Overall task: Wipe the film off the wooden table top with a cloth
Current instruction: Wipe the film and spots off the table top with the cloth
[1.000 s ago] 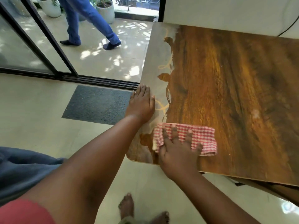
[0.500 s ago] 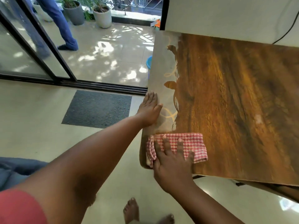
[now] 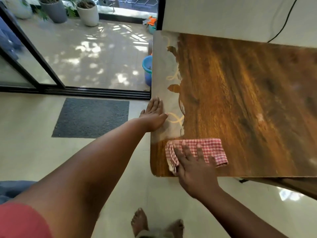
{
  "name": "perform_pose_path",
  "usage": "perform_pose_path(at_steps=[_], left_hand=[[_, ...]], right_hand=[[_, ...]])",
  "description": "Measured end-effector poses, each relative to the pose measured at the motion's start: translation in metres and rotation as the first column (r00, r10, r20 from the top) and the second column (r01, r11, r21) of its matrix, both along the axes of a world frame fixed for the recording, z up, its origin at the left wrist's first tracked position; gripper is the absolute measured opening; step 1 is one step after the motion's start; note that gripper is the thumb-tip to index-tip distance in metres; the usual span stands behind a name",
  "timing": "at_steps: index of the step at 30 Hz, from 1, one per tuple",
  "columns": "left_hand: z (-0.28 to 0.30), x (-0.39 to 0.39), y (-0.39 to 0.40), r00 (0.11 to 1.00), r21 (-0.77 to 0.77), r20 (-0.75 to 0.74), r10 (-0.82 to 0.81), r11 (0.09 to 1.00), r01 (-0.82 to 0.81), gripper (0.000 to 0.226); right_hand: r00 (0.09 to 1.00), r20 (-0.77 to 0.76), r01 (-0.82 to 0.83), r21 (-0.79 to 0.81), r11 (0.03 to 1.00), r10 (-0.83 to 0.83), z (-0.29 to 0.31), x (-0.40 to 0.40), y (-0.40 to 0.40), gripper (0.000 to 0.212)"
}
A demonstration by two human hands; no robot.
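Right hand flat on red checked cloth, fingers spread, pressing not clutching. Cloth folded, sits under fingers near front-left corner of wooden table top, sticking out to right of hand. Left hand flat too, fingers straight, resting on table's left edge right on cloudy film. Film runs up left strip, starts just beyond cloth.
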State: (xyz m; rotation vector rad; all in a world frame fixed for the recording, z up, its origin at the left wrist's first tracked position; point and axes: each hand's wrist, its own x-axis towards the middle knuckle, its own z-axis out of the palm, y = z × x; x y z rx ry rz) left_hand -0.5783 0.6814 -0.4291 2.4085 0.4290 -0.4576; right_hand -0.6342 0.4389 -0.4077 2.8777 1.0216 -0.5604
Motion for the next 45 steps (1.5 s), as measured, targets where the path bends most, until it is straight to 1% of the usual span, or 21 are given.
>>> perform_pose_path(at_steps=[2,5,8,10,13,16,18,20,21,23,25,27,29,32,33,36,39,42,45], left_hand=[[-0.001,0.001,-0.003,1.0,0.017,0.003,-0.008,1.0,0.008,0.068],[-0.003,0.002,-0.002,1.0,0.037,-0.005,-0.02,0.999,0.02,0.068],[-0.006,0.001,-0.001,0.999,0.031,0.007,-0.035,0.999,0.035,0.069],[-0.008,0.0,0.0,0.999,0.014,0.027,-0.039,0.999,0.039,0.069],[-0.012,-0.002,0.001,0.997,0.035,0.071,-0.023,0.999,0.02,0.066],[-0.008,0.0,0.005,0.986,0.076,0.158,0.053,0.995,-0.066,0.062],[-0.002,0.004,0.01,0.96,0.156,0.268,0.08,0.98,-0.125,0.052],[0.003,0.01,0.015,0.922,0.282,0.384,0.047,0.945,-0.165,0.042],[0.005,0.012,0.017,0.909,0.33,0.416,0.034,0.925,-0.186,0.04],[0.008,0.018,0.02,0.898,0.395,0.44,0.012,0.895,-0.205,0.038],[0.01,0.023,0.021,0.894,0.435,0.446,-0.028,0.88,-0.189,0.036],[0.011,0.026,0.024,0.891,0.432,0.452,-0.045,0.885,-0.174,0.035],[0.011,0.03,0.026,0.883,0.416,0.469,-0.035,0.89,-0.186,0.036],[0.013,0.041,0.029,0.868,0.378,0.496,0.033,0.891,-0.25,0.039],[0.015,0.046,0.029,0.863,0.368,0.502,0.057,0.889,-0.272,0.04],[0.015,0.058,0.031,0.877,0.382,0.471,0.09,0.876,-0.295,0.037],[0.012,0.067,0.034,0.906,0.394,0.411,0.097,0.878,-0.272,0.034],[0.011,0.071,0.037,0.922,0.373,0.376,0.091,0.896,-0.241,0.032],[0.012,0.074,0.044,0.924,0.315,0.37,0.103,0.921,-0.228,0.035]], right_hand=[[0.999,0.013,0.039,0.007,0.999,-0.039,-0.001,0.005,0.031,0.056],[0.998,0.032,-0.049,0.046,0.998,0.048,0.0,-0.012,0.059,0.058],[0.989,0.001,-0.145,0.082,0.986,0.146,-0.002,-0.028,0.038,0.056],[0.987,-0.003,-0.162,0.08,0.983,0.163,-0.004,-0.019,0.017,0.053],[0.993,0.043,-0.115,0.047,0.992,0.113,-0.005,0.017,0.006,0.051],[0.998,0.048,-0.032,0.025,0.999,0.03,-0.005,0.052,0.043,0.055],[0.999,0.031,-0.016,0.044,0.999,0.014,-0.006,0.054,0.076,0.056],[0.996,0.055,-0.075,0.055,0.996,0.072,-0.006,0.042,0.093,0.059],[0.991,0.067,-0.119,0.054,0.991,0.116,-0.005,0.036,0.092,0.06],[0.978,0.057,-0.202,0.064,0.977,0.199,-0.007,0.033,0.073,0.058],[0.968,0.027,-0.249,0.09,0.964,0.248,-0.006,0.043,0.046,0.055],[0.969,0.011,-0.247,0.081,0.966,0.247,-0.004,0.066,0.024,0.05],[0.984,0.03,-0.177,0.049,0.983,0.176,-0.001,0.097,0.019,0.05],[0.993,0.007,-0.114,0.022,0.993,0.114,0.0,0.128,0.048,0.055],[0.991,-0.002,-0.135,0.039,0.99,0.136,0.0,0.126,0.063,0.055],[0.953,0.004,-0.303,0.118,0.946,0.305,-0.005,0.096,0.089,0.057],[0.916,0.001,-0.399,0.129,0.908,0.402,-0.008,0.082,0.072,0.058],[0.915,-0.021,-0.397,0.127,0.909,0.402,-0.005,0.098,0.038,0.053],[0.95,-0.033,-0.308,0.061,0.95,0.31,-0.001,0.12,0.04,0.051]])
